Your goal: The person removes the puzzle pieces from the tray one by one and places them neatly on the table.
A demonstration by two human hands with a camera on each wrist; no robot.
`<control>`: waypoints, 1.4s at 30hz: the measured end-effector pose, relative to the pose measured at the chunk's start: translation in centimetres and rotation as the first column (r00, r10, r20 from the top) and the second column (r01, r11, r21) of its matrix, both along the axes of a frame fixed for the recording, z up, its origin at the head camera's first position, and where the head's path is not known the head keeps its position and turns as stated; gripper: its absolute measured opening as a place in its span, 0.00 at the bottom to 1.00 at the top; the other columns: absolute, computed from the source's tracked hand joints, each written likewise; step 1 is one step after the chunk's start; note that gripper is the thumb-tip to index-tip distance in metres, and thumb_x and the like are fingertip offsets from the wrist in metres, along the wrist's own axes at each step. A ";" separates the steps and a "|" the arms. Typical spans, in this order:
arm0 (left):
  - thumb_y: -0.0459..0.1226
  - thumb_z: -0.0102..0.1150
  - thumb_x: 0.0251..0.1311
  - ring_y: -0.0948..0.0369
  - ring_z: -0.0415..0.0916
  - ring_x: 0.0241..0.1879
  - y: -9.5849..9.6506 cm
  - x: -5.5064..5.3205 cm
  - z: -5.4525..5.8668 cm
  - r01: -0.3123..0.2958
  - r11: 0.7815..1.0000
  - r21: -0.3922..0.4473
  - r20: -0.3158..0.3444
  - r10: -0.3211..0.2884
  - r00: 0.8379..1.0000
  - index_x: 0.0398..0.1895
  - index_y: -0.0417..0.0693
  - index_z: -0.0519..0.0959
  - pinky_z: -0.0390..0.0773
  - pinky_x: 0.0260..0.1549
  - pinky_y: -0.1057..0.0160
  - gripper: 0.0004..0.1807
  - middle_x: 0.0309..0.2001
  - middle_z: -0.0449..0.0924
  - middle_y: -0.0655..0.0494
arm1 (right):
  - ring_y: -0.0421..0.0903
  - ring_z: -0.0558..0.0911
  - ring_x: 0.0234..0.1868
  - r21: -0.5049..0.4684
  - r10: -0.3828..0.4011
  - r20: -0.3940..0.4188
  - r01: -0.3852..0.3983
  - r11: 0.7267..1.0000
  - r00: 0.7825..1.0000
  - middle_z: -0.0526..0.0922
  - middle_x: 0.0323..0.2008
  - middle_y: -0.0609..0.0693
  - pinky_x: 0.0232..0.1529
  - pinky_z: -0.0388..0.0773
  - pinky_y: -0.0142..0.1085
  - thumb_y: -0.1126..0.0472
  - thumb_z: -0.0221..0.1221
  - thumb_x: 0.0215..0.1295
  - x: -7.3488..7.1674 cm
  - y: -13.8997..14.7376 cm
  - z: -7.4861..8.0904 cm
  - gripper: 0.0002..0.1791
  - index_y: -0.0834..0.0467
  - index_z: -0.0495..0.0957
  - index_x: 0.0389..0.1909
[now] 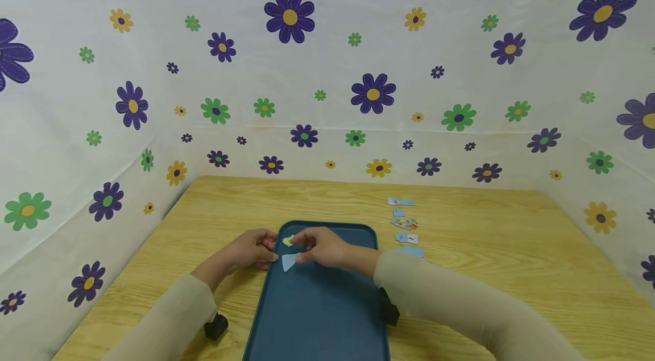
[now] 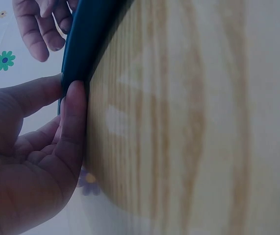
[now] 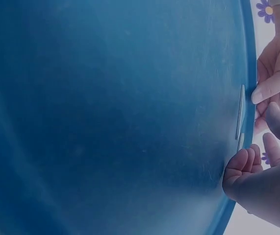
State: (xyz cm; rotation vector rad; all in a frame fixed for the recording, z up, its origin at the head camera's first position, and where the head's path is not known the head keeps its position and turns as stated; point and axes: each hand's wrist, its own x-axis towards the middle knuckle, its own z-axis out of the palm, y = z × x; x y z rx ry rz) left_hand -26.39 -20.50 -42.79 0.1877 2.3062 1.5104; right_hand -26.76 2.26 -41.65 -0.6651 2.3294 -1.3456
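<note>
As the tray [image 1: 327,315], dark blue with a raised rim, lies lengthwise on the wood-grain bench [image 1: 486,236], two pale sleeves come in from its near side: one left of it [image 1: 164,315], one across its right edge [image 1: 460,298].

Black blocks, two: one on the left of the tray [image 1: 216,327], one at its right rim [image 1: 389,310], each beside a sleeve.

Blue piece [image 1: 289,261], one: pale, roughly triangular, inside the tray near its far left corner.

Left hand [image 1: 254,248]: at the tray's left rim; fingers bent, rim pinched between thumb and fingers.

Right hand [image 1: 324,247]: over the tray; thumb and index apart, thumb at the blue piece's right corner, index at the yellow piece; remaining fingers curled under. No firm pinch visible.

Yellow piece [image 1: 288,240], one: small, just beyond the blue piece, partly hidden by the index.

Handling note: best, probably, to keep the rim steady, nudge the blue piece with light, flat pressure, and spare the yellow piece any sideways push.

Loose pieces [image 1: 404,224], at least five: in a row right of the tray's far end, mostly light blue, one multicoloured.

Cloth [image 1: 327,54]: white, flower-printed, beyond the tray.
</note>
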 end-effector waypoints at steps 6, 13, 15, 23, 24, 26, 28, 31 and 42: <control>0.24 0.61 0.58 0.57 0.73 0.32 0.0 -0.1 0.0 0.002 1.000 0.013 0.004 -0.002 1.000 0.61 0.28 0.68 0.81 0.33 0.60 0.26 0.38 0.71 0.47 | 0.45 0.75 0.42 0.025 0.004 -0.001 -0.004 1.000 1.000 0.77 0.47 0.53 0.37 0.76 0.36 0.66 0.68 0.58 -0.5 -0.6 -0.3 0.21 0.59 0.79 0.54; 0.24 0.61 0.58 0.57 0.73 0.32 -0.1 -0.1 -0.2 0.001 1.000 0.022 0.014 -0.001 1.000 0.61 0.28 0.67 0.81 0.33 0.59 0.27 0.38 0.71 0.46 | 0.44 0.76 0.41 0.049 0.053 -0.026 -0.052 0.997 0.998 0.79 0.46 0.51 0.36 0.75 0.34 0.67 0.68 0.57 -0.5 -1.1 -0.5 0.23 0.59 0.79 0.55; 0.24 0.61 0.58 0.57 0.73 0.32 0.0 -0.2 -0.2 0.003 1.000 0.023 0.016 -0.003 1.000 0.62 0.29 0.67 0.81 0.33 0.59 0.28 0.38 0.71 0.46 | 0.45 0.77 0.42 0.062 0.063 -0.034 -0.061 0.996 0.997 0.80 0.45 0.51 0.37 0.75 0.34 0.67 0.69 0.56 -0.4 -1.2 -0.5 0.23 0.59 0.79 0.55; 0.25 0.60 0.59 0.57 0.74 0.33 -0.1 -0.2 -0.1 0.016 1.000 0.021 0.009 -0.016 1.000 0.62 0.28 0.66 0.81 0.34 0.59 0.28 0.39 0.71 0.46 | 0.47 0.78 0.48 0.096 0.068 -0.070 -0.061 0.994 0.995 0.81 0.49 0.52 0.43 0.76 0.35 0.67 0.71 0.52 -0.3 -1.7 -0.7 0.24 0.57 0.82 0.53; 0.25 0.60 0.59 0.56 0.73 0.33 -0.1 -0.2 -0.1 0.017 1.000 0.022 0.010 -0.018 1.000 0.63 0.28 0.66 0.81 0.34 0.58 0.28 0.39 0.71 0.46 | 0.47 0.78 0.49 0.098 0.068 -0.074 -0.060 0.993 0.995 0.81 0.49 0.52 0.44 0.76 0.35 0.67 0.72 0.52 -0.2 -1.8 -0.7 0.24 0.58 0.82 0.52; 0.25 0.60 0.59 0.56 0.73 0.33 -0.1 -0.1 -0.1 0.014 1.000 0.023 0.014 -0.015 1.000 0.63 0.28 0.65 0.81 0.34 0.58 0.28 0.39 0.71 0.46 | 0.46 0.78 0.50 0.102 0.072 -0.086 -0.063 0.993 0.994 0.82 0.50 0.51 0.45 0.76 0.34 0.67 0.72 0.51 -0.2 -1.9 -0.7 0.24 0.59 0.83 0.51; 0.25 0.60 0.59 0.56 0.73 0.33 -0.1 -0.1 -0.1 0.011 1.000 0.022 0.017 -0.011 1.000 0.63 0.28 0.65 0.81 0.34 0.59 0.29 0.39 0.70 0.46 | 0.45 0.78 0.51 0.113 0.080 -0.101 -0.068 0.991 0.992 0.83 0.50 0.50 0.46 0.75 0.33 0.68 0.72 0.50 -0.1 -2.0 -0.8 0.23 0.59 0.83 0.51; 0.25 0.60 0.58 0.56 0.73 0.33 -0.1 -0.1 -0.1 0.005 1.000 0.020 0.020 -0.005 1.000 0.63 0.28 0.65 0.81 0.34 0.58 0.29 0.39 0.70 0.46 | 0.44 0.78 0.50 0.134 0.090 -0.122 -0.074 0.988 0.988 0.83 0.50 0.50 0.46 0.75 0.31 0.67 0.73 0.50 -0.2 -2.0 -0.9 0.24 0.59 0.83 0.51; 0.24 0.60 0.58 0.56 0.73 0.34 -0.1 -0.3 -0.3 -0.001 1.000 0.018 0.026 0.000 1.000 0.63 0.28 0.65 0.81 0.34 0.58 0.28 0.39 0.70 0.46 | 0.43 0.78 0.51 0.188 0.081 -0.137 -0.054 0.981 0.987 0.83 0.50 0.47 0.49 0.75 0.33 0.65 0.72 0.51 -0.3 -2.1 -1.1 0.22 0.56 0.84 0.50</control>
